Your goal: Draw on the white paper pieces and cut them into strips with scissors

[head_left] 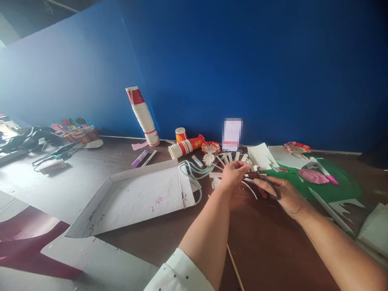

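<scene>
My right hand (283,194) is closed around a pair of dark-handled scissors (275,192), whose blades point left toward my other hand. My left hand (235,176) pinches a small piece of white paper (255,167) right beside the blades. Whether the blades touch the paper, I cannot make out. Below the hands, a thin curled paper strip (251,190) shows against the dark table. White cut paper strips (227,158) fan out just behind my left hand. A paper cut-out figure (209,155) lies to its left.
A shallow white box (130,198) and a coiled pale cable (190,169) lie left of my arms. Behind them are a leaning paper-cup stack (142,117), a toppled cup stack (186,147) and a purple glue stick (140,158). White paper sheets (286,157) lie by a green sheet (345,178).
</scene>
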Demonstrator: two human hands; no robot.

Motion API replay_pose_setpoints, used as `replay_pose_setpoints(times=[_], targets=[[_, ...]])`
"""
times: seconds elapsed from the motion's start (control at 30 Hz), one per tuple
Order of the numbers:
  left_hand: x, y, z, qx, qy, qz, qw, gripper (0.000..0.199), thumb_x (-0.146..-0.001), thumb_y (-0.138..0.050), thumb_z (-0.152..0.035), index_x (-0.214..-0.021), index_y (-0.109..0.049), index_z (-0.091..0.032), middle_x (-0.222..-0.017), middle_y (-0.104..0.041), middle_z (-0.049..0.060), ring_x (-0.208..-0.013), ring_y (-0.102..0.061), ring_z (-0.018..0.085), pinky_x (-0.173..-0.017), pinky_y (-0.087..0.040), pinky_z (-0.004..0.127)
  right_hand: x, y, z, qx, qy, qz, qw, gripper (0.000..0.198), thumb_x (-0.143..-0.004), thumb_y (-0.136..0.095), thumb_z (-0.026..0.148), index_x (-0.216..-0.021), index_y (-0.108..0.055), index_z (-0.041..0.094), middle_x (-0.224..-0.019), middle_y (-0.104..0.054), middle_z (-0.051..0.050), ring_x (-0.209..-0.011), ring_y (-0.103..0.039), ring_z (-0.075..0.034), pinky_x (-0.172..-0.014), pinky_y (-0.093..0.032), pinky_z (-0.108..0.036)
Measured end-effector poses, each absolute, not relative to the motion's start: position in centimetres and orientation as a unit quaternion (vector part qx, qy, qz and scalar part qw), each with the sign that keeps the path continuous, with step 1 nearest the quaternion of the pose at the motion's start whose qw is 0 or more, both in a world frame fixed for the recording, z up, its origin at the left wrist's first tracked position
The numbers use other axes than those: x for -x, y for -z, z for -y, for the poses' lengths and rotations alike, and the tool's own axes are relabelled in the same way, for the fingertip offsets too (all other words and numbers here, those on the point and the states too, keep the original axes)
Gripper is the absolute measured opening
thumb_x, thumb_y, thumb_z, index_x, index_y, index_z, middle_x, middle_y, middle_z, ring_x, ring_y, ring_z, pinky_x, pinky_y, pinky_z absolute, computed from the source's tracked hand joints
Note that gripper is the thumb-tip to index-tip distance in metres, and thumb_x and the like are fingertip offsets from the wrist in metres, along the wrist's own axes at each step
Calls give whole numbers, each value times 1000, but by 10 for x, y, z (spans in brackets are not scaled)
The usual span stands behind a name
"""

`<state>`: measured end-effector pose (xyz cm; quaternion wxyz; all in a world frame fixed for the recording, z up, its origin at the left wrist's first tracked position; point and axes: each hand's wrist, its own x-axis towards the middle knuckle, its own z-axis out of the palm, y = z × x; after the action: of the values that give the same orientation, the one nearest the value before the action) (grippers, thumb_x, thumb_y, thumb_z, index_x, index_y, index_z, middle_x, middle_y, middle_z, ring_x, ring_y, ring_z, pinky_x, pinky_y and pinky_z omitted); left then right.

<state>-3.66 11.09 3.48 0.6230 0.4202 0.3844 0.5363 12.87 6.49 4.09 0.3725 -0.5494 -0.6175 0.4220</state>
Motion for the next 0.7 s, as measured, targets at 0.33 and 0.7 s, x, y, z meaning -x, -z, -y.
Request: replay_pose_setpoints(times=[0.33,0.7], targets=[[34,-35,-111,-405,-545,-362,639,19,-70,-80,-29,-74,-69,-14,-66,-67,2,-63,-57,11,-68,-42,26,-126,-36,-66,543,-481,558,403,50,-71,-77,71,-67,-70,22,-60,-55,-1,-60,-48,-15,-48,-38,-27],[30,-34,-108,-402,-545,-370,636,18,-75,-79,-28,-73,-66,-16,-67,-70,3,-61,-62,12,-63,-47,23,-130,-32,-68,516,-510,562,398,53,-74,-76,67,-57,-60,20,-65,-57,-1,-62,-50,-14,-52,-40,-26]])
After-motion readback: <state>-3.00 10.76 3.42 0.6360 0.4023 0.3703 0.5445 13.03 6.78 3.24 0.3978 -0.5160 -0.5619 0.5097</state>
